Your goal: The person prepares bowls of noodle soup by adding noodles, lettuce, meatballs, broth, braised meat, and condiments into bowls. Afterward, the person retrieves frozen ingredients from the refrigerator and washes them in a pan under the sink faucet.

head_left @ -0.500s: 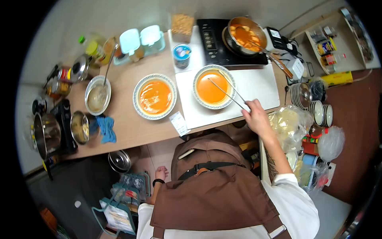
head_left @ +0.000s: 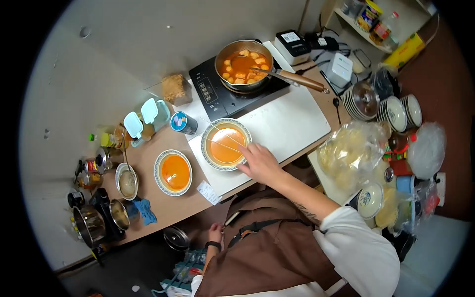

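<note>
Remotely, I see the right hand pinched on slim silver metal chopsticks; bumping the round, pattern-rimmed white bowl could slop orange soup. Left hand: half-curled, hold unclear.

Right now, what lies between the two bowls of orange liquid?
In the head view, the stretch from the left bowl to the right bowl is bare: only wooden countertop and the edge of the white board.

Two orange-soup bowls; two chopsticks; one wooden-handled pan
</note>
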Demonstrator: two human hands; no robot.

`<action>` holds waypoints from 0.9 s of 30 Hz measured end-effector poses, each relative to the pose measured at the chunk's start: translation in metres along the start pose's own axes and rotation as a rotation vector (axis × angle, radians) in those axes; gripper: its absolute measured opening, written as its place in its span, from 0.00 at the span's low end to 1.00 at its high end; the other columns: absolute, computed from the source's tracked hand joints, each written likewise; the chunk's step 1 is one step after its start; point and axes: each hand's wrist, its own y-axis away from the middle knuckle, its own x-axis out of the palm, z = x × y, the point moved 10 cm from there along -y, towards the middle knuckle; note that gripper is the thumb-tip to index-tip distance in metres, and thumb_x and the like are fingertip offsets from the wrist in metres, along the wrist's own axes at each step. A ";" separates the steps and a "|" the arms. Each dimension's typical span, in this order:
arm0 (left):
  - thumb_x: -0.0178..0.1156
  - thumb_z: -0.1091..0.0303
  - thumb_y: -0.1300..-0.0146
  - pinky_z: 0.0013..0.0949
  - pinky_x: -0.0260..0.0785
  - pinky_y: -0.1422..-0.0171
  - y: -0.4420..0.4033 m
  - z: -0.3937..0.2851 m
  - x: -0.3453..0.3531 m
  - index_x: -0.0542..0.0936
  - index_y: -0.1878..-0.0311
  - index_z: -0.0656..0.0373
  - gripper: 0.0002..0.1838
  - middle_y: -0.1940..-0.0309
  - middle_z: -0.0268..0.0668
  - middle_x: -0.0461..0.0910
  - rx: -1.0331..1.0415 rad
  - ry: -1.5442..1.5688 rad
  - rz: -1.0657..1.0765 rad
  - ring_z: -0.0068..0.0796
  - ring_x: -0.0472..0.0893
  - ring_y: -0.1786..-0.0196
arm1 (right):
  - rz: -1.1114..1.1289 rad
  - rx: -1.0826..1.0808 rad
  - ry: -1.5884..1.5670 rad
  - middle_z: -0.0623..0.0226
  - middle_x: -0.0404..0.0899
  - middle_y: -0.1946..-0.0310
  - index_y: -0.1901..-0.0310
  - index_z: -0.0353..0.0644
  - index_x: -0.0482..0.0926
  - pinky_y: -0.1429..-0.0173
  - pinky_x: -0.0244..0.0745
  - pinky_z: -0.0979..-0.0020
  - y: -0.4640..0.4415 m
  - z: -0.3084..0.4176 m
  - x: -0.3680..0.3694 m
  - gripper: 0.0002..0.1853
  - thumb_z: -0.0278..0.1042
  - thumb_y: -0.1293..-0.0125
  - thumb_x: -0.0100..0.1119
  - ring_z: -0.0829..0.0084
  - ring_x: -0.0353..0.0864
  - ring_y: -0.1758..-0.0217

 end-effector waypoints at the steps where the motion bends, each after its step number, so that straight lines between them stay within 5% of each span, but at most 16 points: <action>1: 0.58 0.65 0.30 0.35 0.74 0.63 -0.001 -0.004 0.006 0.79 0.48 0.57 0.12 0.61 0.39 0.84 0.041 -0.058 0.038 0.32 0.83 0.61 | 0.073 0.036 -0.116 0.56 0.78 0.57 0.43 0.38 0.79 0.45 0.74 0.59 0.021 -0.005 0.004 0.23 0.42 0.36 0.66 0.56 0.79 0.50; 4: 0.58 0.64 0.31 0.36 0.74 0.60 -0.017 -0.014 0.023 0.79 0.48 0.58 0.13 0.59 0.39 0.83 0.077 -0.295 0.195 0.34 0.83 0.59 | 0.392 0.340 -0.320 0.55 0.80 0.46 0.41 0.46 0.79 0.42 0.77 0.53 0.107 -0.033 0.012 0.23 0.48 0.33 0.61 0.54 0.81 0.43; 8: 0.58 0.62 0.31 0.37 0.74 0.57 -0.046 -0.023 0.032 0.79 0.47 0.59 0.14 0.58 0.40 0.83 0.082 -0.616 0.443 0.35 0.83 0.57 | 0.352 0.752 -0.124 0.49 0.78 0.40 0.39 0.43 0.79 0.35 0.74 0.54 0.300 -0.110 0.057 0.28 0.58 0.30 0.54 0.48 0.77 0.37; 12: 0.58 0.60 0.31 0.37 0.74 0.54 -0.072 -0.025 0.038 0.80 0.47 0.59 0.16 0.56 0.41 0.83 0.060 -0.888 0.611 0.37 0.83 0.55 | 0.217 1.400 -0.576 0.49 0.68 0.29 0.27 0.46 0.68 0.24 0.63 0.62 0.543 -0.059 0.173 0.38 0.66 0.29 0.50 0.53 0.66 0.25; 14: 0.58 0.59 0.32 0.38 0.74 0.53 -0.078 -0.028 0.043 0.80 0.46 0.60 0.17 0.55 0.42 0.83 0.064 -1.022 0.662 0.38 0.83 0.54 | -0.477 1.425 -1.280 0.48 0.63 0.26 0.24 0.46 0.62 0.22 0.59 0.63 0.606 0.030 0.205 0.43 0.69 0.31 0.51 0.55 0.62 0.22; 20: 0.58 0.56 0.32 0.38 0.73 0.48 -0.052 -0.033 0.120 0.80 0.46 0.61 0.20 0.52 0.43 0.83 0.226 -1.392 0.804 0.41 0.82 0.50 | -0.894 1.693 -1.205 0.46 0.62 0.25 0.24 0.37 0.60 0.22 0.59 0.63 0.736 0.101 0.318 0.50 0.72 0.34 0.52 0.57 0.61 0.22; 22: 0.58 0.55 0.32 0.39 0.73 0.47 -0.020 -0.015 0.168 0.80 0.45 0.62 0.21 0.51 0.44 0.83 0.305 -1.507 0.867 0.42 0.82 0.49 | -0.891 1.778 -1.012 0.47 0.65 0.27 0.24 0.36 0.59 0.23 0.60 0.63 0.780 0.122 0.331 0.47 0.67 0.30 0.52 0.58 0.66 0.25; 27: 0.57 0.53 0.33 0.40 0.73 0.43 0.091 0.065 0.280 0.81 0.45 0.63 0.23 0.49 0.45 0.83 0.501 -1.775 0.993 0.44 0.82 0.46 | -1.356 1.812 -1.069 0.48 0.67 0.28 0.27 0.36 0.65 0.22 0.57 0.66 0.913 0.185 0.396 0.43 0.67 0.29 0.49 0.57 0.66 0.25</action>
